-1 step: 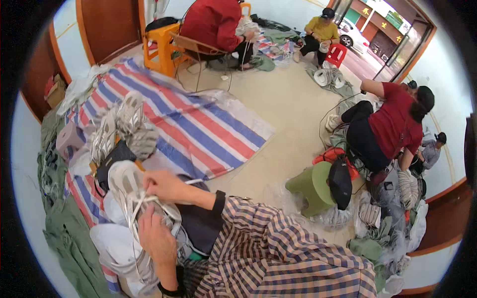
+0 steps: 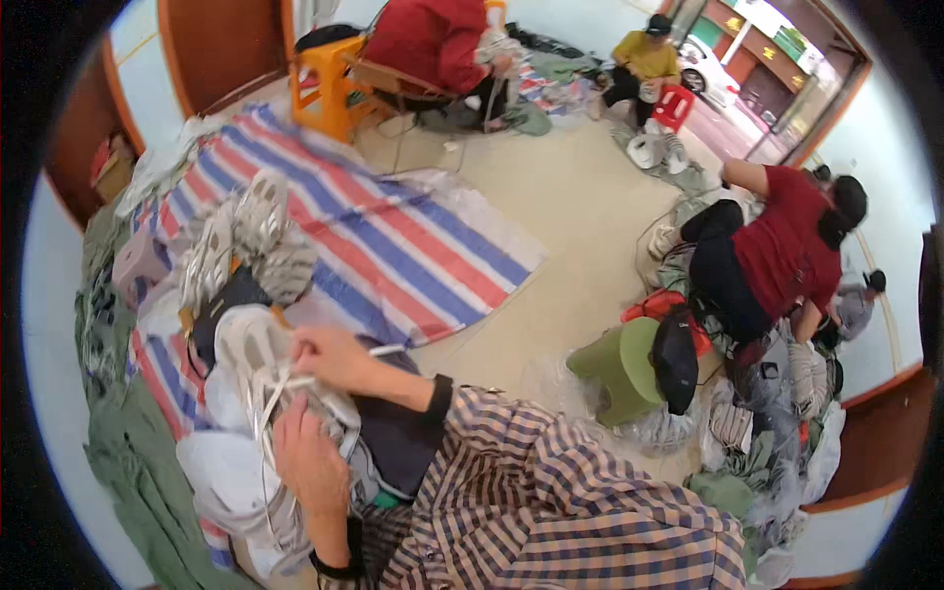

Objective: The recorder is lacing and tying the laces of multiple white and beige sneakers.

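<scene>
A white openwork shoe (image 2: 251,344) sits at lower left, its lace (image 2: 277,386) pinched by the right hand (image 2: 337,360); the left hand (image 2: 311,460) covers part, its grip unclear. Pale shoes (image 2: 260,221) crowd beyond a black item (image 2: 222,311).

White shoe (image 2: 243,339): matt, smooth in look; laces (image 2: 259,418) soft, cloth-like. Checked shirt (image 2: 580,492): matt woven cloth, creased. Striped sheet (image 2: 423,261): plastic-looking, faint sheen, wrinkled. Green stool (image 2: 615,369), orange stool (image 2: 311,93): smooth plastic. Loose wrapping (image 2: 654,430): clear plastic, glossy, crumpled. Green cloth (image 2: 138,492): matt, rumpled. Floor (image 2: 551,226): smooth, slightly glossy.
</scene>
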Tool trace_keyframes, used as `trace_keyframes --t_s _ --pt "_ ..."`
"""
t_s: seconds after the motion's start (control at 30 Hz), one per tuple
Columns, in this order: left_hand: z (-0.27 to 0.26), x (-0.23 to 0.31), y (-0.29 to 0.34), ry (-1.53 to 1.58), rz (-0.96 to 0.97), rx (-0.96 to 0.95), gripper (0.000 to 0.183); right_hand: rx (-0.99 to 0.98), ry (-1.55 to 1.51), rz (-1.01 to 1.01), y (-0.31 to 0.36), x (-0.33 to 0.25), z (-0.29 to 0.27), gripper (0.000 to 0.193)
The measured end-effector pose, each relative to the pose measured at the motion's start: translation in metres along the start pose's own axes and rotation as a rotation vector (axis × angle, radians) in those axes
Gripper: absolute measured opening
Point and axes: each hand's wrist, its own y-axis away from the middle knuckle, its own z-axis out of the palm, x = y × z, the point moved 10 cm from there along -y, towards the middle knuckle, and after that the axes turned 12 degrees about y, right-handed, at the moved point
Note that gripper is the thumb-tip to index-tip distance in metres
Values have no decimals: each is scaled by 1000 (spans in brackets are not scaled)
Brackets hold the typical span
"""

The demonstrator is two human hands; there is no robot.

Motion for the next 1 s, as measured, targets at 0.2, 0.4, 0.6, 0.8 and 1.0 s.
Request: trace_keyframes --t_s 0.2,0.4,0.6,0.8,1.0 --pt "-1 0 -7 35 70 33 17 235 227 -116 57 -37 -24 40" --pt "-7 -3 -5 49 7 58 19 197 651 -238 66 -65 -16 53" --pt "-6 -8 -1 81 -17 72 19 125 741 -179 48 -60 -8 47" --pt "-6 -11 4 74 -61 40 17 151 572 -277 55 -70 -20 39" --pt "-18 -9 7 147 -53 155 12 128 598 -224 58 -72 -20 40"
